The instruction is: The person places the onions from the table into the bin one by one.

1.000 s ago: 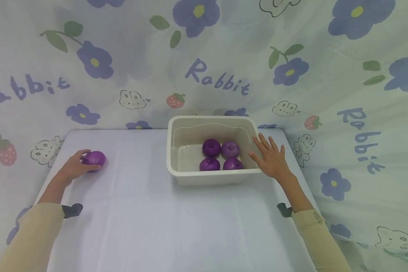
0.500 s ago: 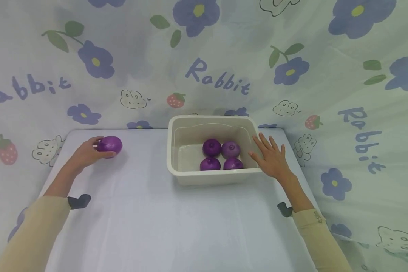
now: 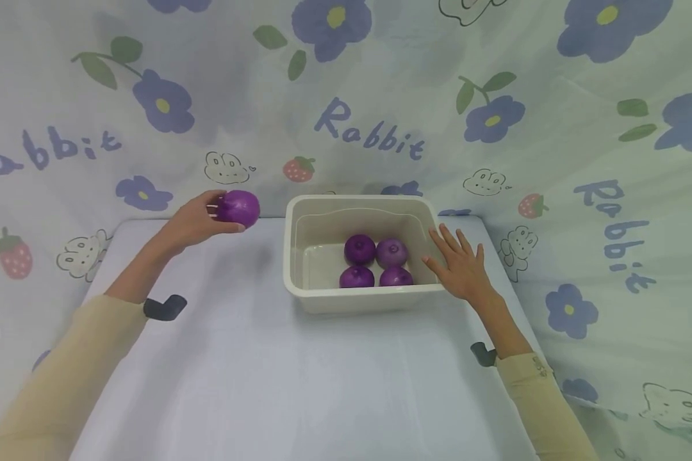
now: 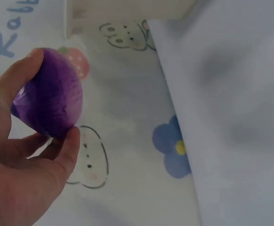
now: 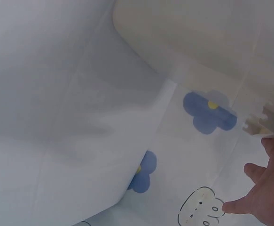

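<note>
My left hand (image 3: 196, 221) grips a purple onion (image 3: 239, 209) between thumb and fingers, up off the table and left of the bin. In the left wrist view, the onion (image 4: 50, 94) shows its shiny, pointed side toward the palm, with the thumb above and fingertips below. A cream plastic bin (image 3: 369, 292) stands at the table's back, with several purple onions (image 3: 359, 251) grouped in its right half. Fingers spread, my right hand (image 3: 461, 269) lies at the bin's right rim. The right wrist view catches that hand (image 5: 270, 188) beside the bin's outer wall (image 5: 198, 33).
White cloth covers the table (image 3: 323, 384). Behind and to the right hangs a printed curtain (image 3: 230, 83) with flowers, rabbits and strawberries, close to the table's back edge. A dark bracket (image 3: 165, 308) sticks out at the left cuff, another bracket (image 3: 484, 354) at the right.
My left hand has lifted the onion from the table's left side and carried it right and farther back toward the bin. The right hand and the bin have stayed in place.
</note>
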Motion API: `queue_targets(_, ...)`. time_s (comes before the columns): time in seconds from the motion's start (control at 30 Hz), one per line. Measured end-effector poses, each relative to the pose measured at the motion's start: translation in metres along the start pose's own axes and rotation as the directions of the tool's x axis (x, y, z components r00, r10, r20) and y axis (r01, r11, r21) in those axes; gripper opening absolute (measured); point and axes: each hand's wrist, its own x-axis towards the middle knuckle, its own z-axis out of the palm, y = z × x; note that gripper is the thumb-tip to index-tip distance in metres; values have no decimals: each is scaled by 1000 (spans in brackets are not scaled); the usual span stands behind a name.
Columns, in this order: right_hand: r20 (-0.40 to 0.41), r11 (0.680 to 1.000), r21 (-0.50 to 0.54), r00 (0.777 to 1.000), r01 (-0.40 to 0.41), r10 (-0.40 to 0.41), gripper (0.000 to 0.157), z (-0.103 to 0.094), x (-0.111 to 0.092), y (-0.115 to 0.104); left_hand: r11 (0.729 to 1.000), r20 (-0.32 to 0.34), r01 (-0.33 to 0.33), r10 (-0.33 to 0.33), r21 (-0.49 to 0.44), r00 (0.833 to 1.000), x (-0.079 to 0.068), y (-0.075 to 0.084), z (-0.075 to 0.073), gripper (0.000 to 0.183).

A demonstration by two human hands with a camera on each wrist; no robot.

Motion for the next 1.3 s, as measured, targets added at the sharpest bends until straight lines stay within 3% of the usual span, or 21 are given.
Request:
queue_targets(0.27, 3, 1000, -3, 1000, -1, 1, 70, 1, -1, 1, 990, 21, -131, 130, 55, 991, 23, 47, 12, 99)
queue_targets(0.43, 4, 1000, -4, 1000, 0, 0, 70, 1, -1, 3, 969, 77, -235, 229, 71, 970, 38, 69, 24, 94)
queue_targets(0.63, 5, 1000, -9, 1000, -3, 3, 70, 2, 0, 3, 941, 141, -328, 314, 89, 939, 57, 82, 42, 92)
queue_targets(0.93, 7, 1000, -12, 1000, -2, 2, 69, 0, 2, 1, 928, 212, -346, 314, 137, 925, 74, 91, 62, 90)
queue_targets(1.2, 13, 1000, -15, 1000, -7, 7, 71, -1, 2, 1, 923, 246, -320, 266, 214, 932, 78, 95, 69, 89)
queue_targets(1.3, 11, 1000, -13, 1000, -7, 7, 71, -1, 3, 1, 916, 261, -340, 282, 214, 923, 79, 94, 70, 86)
